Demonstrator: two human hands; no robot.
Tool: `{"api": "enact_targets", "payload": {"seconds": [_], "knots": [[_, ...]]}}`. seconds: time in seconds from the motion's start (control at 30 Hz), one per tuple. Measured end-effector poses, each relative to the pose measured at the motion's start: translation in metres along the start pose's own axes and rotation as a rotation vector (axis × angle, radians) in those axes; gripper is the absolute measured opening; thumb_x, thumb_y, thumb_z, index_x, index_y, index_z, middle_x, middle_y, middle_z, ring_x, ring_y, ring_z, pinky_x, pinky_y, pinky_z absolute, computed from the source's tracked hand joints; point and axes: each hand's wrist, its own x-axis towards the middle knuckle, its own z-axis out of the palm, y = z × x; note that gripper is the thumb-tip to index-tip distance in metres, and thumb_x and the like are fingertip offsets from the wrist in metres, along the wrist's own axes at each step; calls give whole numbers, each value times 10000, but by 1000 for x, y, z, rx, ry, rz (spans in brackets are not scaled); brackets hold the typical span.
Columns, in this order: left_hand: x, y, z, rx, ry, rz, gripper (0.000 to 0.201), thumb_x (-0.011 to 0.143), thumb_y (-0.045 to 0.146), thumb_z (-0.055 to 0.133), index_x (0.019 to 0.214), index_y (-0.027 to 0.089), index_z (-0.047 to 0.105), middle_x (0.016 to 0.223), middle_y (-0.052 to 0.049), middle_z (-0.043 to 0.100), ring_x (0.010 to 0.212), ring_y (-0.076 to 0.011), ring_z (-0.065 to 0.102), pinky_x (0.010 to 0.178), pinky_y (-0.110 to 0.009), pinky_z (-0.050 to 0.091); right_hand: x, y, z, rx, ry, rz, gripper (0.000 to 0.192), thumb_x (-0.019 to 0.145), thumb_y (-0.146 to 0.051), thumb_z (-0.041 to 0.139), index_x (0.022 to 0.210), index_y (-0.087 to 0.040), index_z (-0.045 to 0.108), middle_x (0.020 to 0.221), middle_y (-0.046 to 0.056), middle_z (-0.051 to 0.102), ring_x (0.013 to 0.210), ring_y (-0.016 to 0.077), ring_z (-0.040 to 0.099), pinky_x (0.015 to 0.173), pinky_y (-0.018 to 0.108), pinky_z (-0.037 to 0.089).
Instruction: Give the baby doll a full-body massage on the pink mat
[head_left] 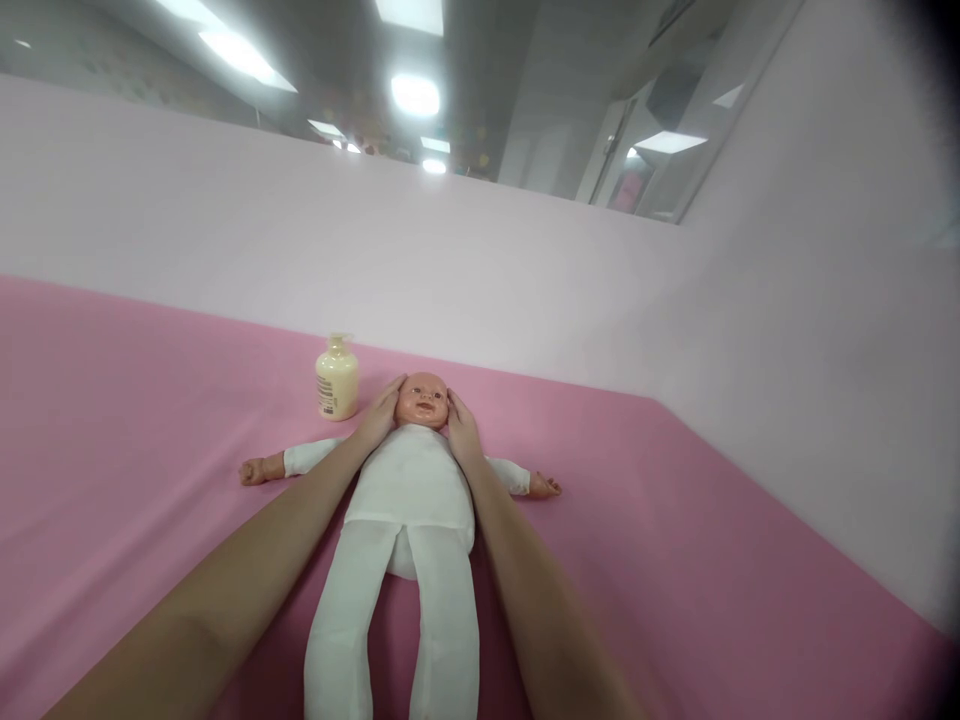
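The person is cupping the head of the white-suited plastic baby doll (411, 470), lying on the pink cloth surface (675, 540) beside a cream lotion bottle (337, 378), left hand (379, 415) and right hand (462, 428) pressing with fingers flat and together, apparently mid-stroke, so gentle even pressure seems needed next.

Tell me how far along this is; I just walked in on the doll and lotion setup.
Done: the doll lies face up on the pink sheet, dressed in white, arms spread. In hand: the left hand and right hand cup the sides of its head. Left: the bottle stands apart, beside the head, untouched by either hand; whether any lotion was used does not show.
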Motion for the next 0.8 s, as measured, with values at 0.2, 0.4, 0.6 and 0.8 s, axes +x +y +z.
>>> {"api": "enact_targets", "payload": {"seconds": [0.2,0.4,0.6,0.8], "knots": [[3,0,-4,69,-30,21,644,881,447,405,1441,130,432,1529,-92,394,1433,-248,331,1198,-390,250,2,4,0,13,-13,33,573,846,-343,488,1396,-183,499,1428,30,525,1354,209,461,1185,379,295],[-1,5,-2,131,-42,-27,652,898,489,420,1472,182,384,1571,-63,311,1461,-232,271,1211,-386,196,0,1,-2,-17,10,-3,566,893,-454,450,1378,-170,519,1458,49,490,1392,212,410,1196,383,268],[-10,14,0,335,-102,-43,900,787,530,632,1528,205,238,1615,-64,188,1488,-235,182,1216,-361,170,-2,1,0,-4,-74,24,776,811,-591,588,1453,-191,412,1504,58,426,1395,236,405,1170,384,318],[-10,12,0,368,-99,-12,896,788,522,638,1529,231,227,1611,-63,205,1483,-243,200,1211,-381,194,-3,2,-1,-74,-89,61,908,770,-609,638,1499,-175,315,1549,75,343,1415,240,373,1180,384,301]]}}
